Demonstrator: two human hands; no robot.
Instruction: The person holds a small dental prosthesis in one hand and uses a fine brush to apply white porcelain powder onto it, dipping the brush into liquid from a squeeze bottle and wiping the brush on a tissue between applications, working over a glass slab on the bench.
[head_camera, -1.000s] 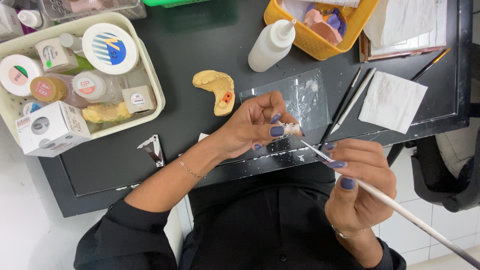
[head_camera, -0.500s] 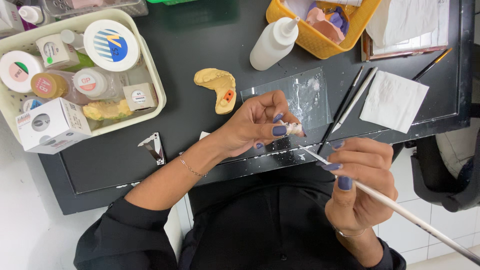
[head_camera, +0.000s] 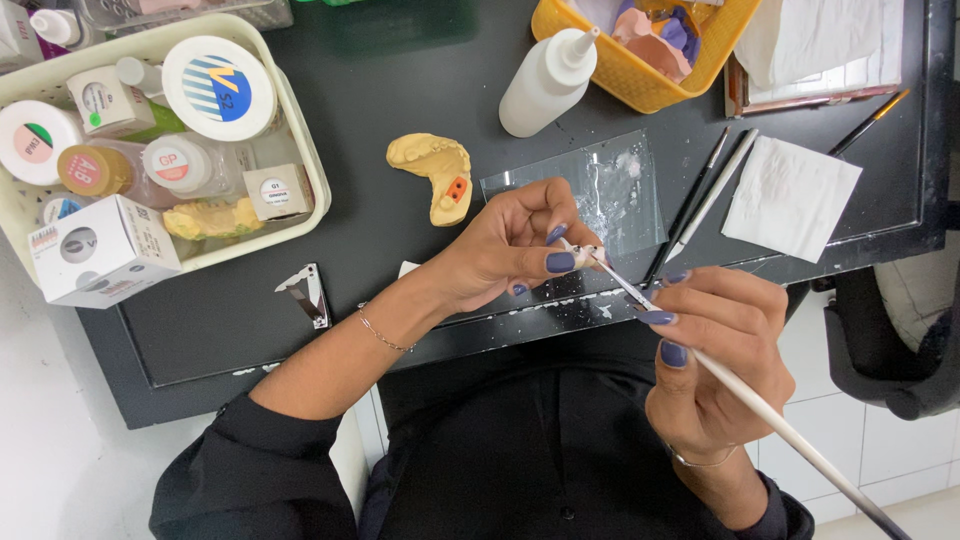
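Left hand pinches a small whitish tooth-like piece between thumb and fingertips, grip clamped on it, held in the air just above the near edge of the dark tabletop, over the lower rim of the clear glass slab. Right hand is closed around a thin white-handled brush, pen-style. Key relation: the brush's long axis runs diagonally, from lower right past the wrist up-left to the tip, and the tip meets the small piece from its right side; piece lies up-left of the right grip, just beside it. Both hands are close, but the left one carries the piece and the right only reaches it through the brush tip. Contact looks like touching, though the exact point is too small to be sure. Nearby, untouched: yellow plaster dental cast left of the slab, white squeeze bottle behind it, spare brushes and a white tissue to the right, cream tray of jars at far left. Against the earlier frames: almost no change, same pinch, same brush angle, hands in the same spot; the view shifts only slightly, and the brush tip sits a touch closer on the piece.
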